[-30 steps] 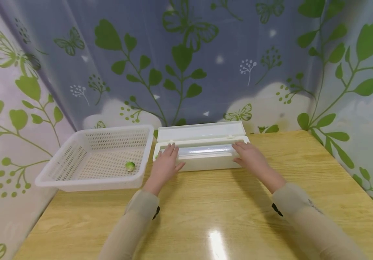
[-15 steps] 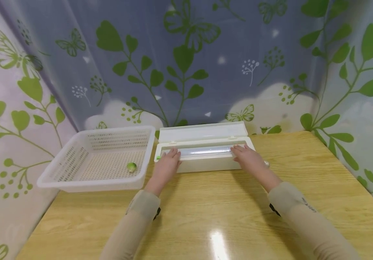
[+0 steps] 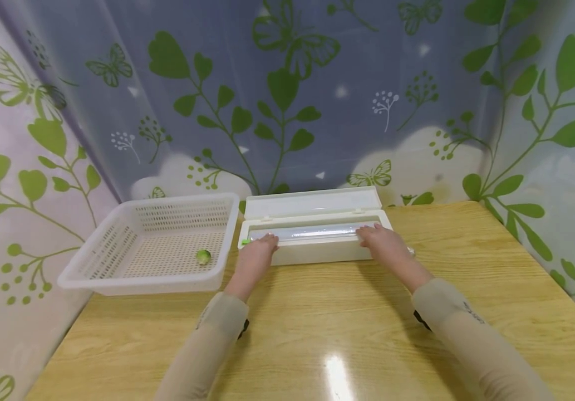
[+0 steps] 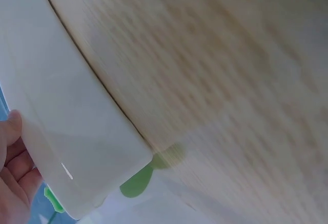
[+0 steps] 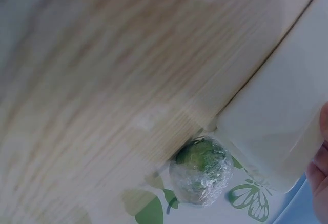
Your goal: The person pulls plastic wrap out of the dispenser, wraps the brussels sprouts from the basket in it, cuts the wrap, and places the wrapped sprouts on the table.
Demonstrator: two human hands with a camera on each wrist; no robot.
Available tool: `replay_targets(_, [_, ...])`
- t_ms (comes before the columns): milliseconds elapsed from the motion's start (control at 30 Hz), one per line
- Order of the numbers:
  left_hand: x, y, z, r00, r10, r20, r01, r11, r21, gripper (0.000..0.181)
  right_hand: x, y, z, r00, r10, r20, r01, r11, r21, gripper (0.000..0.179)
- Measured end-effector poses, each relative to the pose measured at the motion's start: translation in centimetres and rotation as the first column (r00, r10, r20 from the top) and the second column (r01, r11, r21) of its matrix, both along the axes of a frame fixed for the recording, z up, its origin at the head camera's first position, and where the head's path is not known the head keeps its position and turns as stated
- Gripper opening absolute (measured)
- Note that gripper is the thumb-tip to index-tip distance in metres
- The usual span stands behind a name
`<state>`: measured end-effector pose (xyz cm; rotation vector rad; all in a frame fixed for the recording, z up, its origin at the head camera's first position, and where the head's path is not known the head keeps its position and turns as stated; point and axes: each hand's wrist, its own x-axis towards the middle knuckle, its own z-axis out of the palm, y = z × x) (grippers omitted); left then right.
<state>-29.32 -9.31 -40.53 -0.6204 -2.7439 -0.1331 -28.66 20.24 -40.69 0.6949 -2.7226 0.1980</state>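
A long white cling film box [image 3: 319, 255] stands with its lid [image 3: 312, 205] tipped back, showing the clear roll of cling film [image 3: 312, 232]. My left hand [image 3: 255, 260] is at the box's front rim near the left end, fingers curled and thumb against them. Near the right end, my right hand [image 3: 386, 249] is bent over the rim the same way. Both pinch at the front edge of the film, whose thin sheet barely shows. A green slider [image 4: 53, 201] sits at the left end, and a film-wrapped green and white ball [image 5: 200, 170] lies beside the right end.
Left of the box is a white slotted plastic basket [image 3: 144, 289] holding one small green vegetable [image 3: 204, 257] like a Brussels sprout. Everything stands on a wood-grain table [image 3: 287, 334]. A patterned curtain [image 3: 207, 94] hangs right behind.
My fingers, flat on the roll before, have curled back to the box's front rim, baring more of the roll's left end. The right hand shifted slightly left, uncovering the wrapped ball. Box and basket stay put.
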Motion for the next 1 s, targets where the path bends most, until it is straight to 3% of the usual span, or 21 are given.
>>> replay_targets(233, [-0.2, 0.2, 0.0, 1.0, -0.003, 0.001, 0.003, 1.0, 0.011, 0.023, 0.0, 0.1, 0.4, 1.0, 0.014, -0.014, -0.014, 1.0, -0.017, 0.042])
replay_targets(600, [-0.4, -0.2, 0.7, 0.998, -0.068, -0.01, 0.068, 0.996, 0.061, 0.018, -0.1, 0.0, 0.7, 0.997, 0.078, -0.007, -0.078, 0.996, -0.034, 0.015])
replay_targets(800, [-1.0, -0.1, 1.5, 0.999, -0.052, 0.014, 0.052, 0.998, 0.02, 0.027, -0.5, 0.0, 1.0, 0.999, 0.041, 0.011, -0.04, 0.996, -0.082, 0.013])
replay_targets(1000, [-1.5, 0.1, 2.3, 0.999, -0.008, 0.046, 0.009, 1.0, -0.015, 0.013, -0.9, -0.2, 1.8, 1.0, -0.012, 0.01, 0.012, 1.0, -0.02, 0.016])
